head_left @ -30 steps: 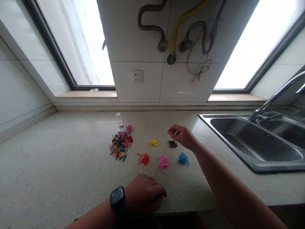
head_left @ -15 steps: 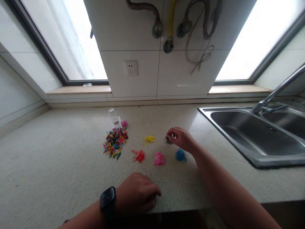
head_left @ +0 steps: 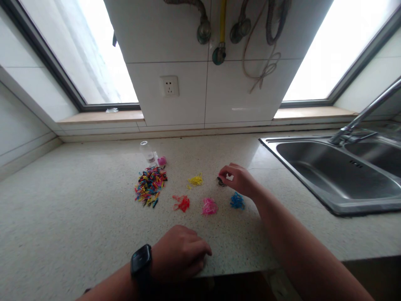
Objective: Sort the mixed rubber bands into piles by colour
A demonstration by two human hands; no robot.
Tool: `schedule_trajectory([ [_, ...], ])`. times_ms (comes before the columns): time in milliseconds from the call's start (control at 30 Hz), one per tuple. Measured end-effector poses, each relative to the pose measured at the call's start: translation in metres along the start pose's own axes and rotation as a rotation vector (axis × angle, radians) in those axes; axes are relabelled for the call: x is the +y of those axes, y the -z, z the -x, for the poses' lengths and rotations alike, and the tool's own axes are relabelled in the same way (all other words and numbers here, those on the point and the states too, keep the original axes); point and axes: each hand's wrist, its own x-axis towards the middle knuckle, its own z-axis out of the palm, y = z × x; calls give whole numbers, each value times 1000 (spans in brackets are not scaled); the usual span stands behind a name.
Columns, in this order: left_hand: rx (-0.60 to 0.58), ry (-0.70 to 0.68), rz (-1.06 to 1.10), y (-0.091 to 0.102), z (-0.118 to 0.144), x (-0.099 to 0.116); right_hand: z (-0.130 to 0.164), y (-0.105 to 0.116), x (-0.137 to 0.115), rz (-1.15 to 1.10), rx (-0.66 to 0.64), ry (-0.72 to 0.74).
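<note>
- Versus a second ago: right hand (head_left: 239, 179) drops from above the black pile (head_left: 222, 182) to fingertips right at it, now partly covering it; my view tips a little too.
- Right hand: thumb and fingertips pinched narrow; I can't tell whether a piece is between them.
- Left hand (head_left: 181, 253): loosely curled, by the counter's near edge, same as before; palm hidden from me, can't tell if it holds anything. Dark watch (head_left: 141, 260) on that wrist.
- Blue pile (head_left: 237, 200): near side of the right hand, just beside it.
- Pink pile (head_left: 209, 206): left of blue, beyond the left hand.
- Red pile (head_left: 182, 203): left of pink.
- Yellow pile (head_left: 196, 180): behind red and pink, left of black.
- Mixed-colour pile (head_left: 151, 184): biggest I see, far left of the row.
- Clear container (head_left: 148, 153) and small pink object (head_left: 162, 161): just behind the mixed pile.
- Steel sink (head_left: 316, 167): right, well apart from the piles.
</note>
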Motion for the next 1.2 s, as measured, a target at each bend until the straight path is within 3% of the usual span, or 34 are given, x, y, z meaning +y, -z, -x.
schedule_trajectory([
  [367, -1, -18, -7, -1, 1, 0, -2, 3, -10, -64, 23, 30],
  [633, -4, -21, 0, 2, -1, 1, -1, 3, -25, -286, 83, -36],
  [933, 0, -17, -12, 1, -1, 1, 1, 7, -37, -282, -264, 34],
  [1200, -8, -9, -17, 1, 0, 1, -1, 11, -43, -245, -401, 151],
])
